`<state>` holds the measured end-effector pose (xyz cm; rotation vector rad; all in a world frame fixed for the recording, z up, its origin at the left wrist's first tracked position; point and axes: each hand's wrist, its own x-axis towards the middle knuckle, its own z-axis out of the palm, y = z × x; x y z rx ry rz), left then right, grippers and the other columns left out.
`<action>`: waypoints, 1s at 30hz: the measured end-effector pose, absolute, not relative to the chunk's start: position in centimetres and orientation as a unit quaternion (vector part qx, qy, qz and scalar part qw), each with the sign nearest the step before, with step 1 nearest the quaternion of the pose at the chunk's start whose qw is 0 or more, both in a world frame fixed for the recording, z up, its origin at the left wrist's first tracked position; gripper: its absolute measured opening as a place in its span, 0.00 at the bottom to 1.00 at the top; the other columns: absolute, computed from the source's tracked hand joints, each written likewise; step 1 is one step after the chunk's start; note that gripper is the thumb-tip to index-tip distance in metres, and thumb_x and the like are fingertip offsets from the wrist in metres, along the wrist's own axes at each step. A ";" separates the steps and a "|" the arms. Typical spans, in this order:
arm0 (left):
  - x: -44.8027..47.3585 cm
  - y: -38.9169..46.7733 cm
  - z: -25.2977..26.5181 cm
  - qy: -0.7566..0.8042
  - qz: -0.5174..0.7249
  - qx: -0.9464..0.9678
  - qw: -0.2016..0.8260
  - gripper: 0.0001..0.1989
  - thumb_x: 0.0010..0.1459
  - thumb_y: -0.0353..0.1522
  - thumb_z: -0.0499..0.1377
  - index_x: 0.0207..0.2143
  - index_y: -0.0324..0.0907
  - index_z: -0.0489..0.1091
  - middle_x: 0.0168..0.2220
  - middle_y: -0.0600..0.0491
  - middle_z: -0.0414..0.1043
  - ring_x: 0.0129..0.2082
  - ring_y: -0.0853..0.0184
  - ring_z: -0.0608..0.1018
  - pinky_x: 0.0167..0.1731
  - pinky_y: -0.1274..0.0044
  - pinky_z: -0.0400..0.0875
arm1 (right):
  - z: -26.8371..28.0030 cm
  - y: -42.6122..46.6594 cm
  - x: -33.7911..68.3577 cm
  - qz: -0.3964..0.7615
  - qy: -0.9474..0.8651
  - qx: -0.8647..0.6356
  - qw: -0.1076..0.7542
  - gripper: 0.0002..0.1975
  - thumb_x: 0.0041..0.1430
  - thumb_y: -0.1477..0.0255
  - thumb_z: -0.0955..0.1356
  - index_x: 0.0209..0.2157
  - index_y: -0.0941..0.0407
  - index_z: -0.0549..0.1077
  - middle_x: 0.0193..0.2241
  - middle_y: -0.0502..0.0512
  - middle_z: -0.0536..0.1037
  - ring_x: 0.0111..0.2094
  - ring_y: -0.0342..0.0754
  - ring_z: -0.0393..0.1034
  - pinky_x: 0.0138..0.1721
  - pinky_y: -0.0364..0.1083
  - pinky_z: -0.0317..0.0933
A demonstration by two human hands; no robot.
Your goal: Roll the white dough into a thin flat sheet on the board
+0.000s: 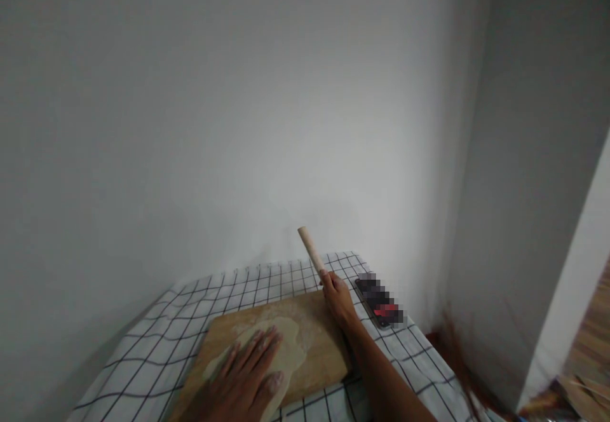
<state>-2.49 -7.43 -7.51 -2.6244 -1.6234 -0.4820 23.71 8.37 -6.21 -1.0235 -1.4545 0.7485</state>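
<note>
A flat, rolled-out sheet of pale dough (291, 353) lies on a wooden board (328, 352) dusted with flour. My left hand (245, 371) rests on the dough, its fingers stretched out and flat. Over the board's far right corner, my right hand (337, 295) is wrapped round a wooden rolling pin (311, 249). The pin tilts up and away toward the wall, clear of the dough. My left hand and forearm hide the near left part of the dough and board.
Under the board is a white tablecloth (157, 358) with a dark grid. A phone-like dark object (379, 301), partly blurred out, lies to the right of my right hand. The table stands against a white wall (238, 123); a wooden floor (591, 339) shows at far right.
</note>
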 end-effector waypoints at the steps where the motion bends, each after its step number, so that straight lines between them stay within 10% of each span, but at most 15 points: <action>1: -2.6 -7.1 -7.3 -0.528 -0.149 -0.836 0.000 0.30 0.69 0.45 0.47 0.71 0.70 0.45 0.73 0.67 0.50 0.73 0.56 0.56 0.73 0.56 0.49 | -6.2 8.3 23.7 0.321 -0.620 -0.437 0.567 0.29 0.69 0.45 0.57 0.30 0.54 0.70 0.22 0.47 0.67 0.25 0.46 0.62 0.26 0.43 0.53; 9: -1.8 -3.9 -5.1 -0.678 -0.169 -0.709 0.093 0.28 0.65 0.45 0.51 0.61 0.42 0.71 0.59 0.39 0.72 0.61 0.46 0.70 0.62 0.54 0.59 | -6.4 8.5 23.6 0.345 -0.604 -0.432 0.573 0.30 0.67 0.43 0.57 0.30 0.54 0.70 0.20 0.46 0.65 0.22 0.45 0.61 0.24 0.43 0.54; 22: -1.1 -0.8 -0.8 -0.636 -0.185 -0.747 -0.044 0.17 0.67 0.45 0.52 0.49 0.48 0.74 0.44 0.51 0.81 0.45 0.58 0.80 0.47 0.70 0.70 | -6.5 8.3 23.9 0.339 -0.613 -0.432 0.568 0.30 0.68 0.44 0.57 0.31 0.54 0.72 0.21 0.48 0.68 0.25 0.46 0.64 0.26 0.44 0.55; 30: -2.5 -0.3 -4.4 -0.574 -0.176 -0.800 0.006 0.24 0.69 0.35 0.48 0.65 0.45 0.67 0.68 0.50 0.65 0.68 0.61 0.65 0.70 0.66 0.55 | -6.1 8.2 24.0 0.345 -0.606 -0.434 0.570 0.30 0.69 0.45 0.57 0.31 0.55 0.71 0.20 0.48 0.68 0.24 0.46 0.63 0.26 0.43 0.54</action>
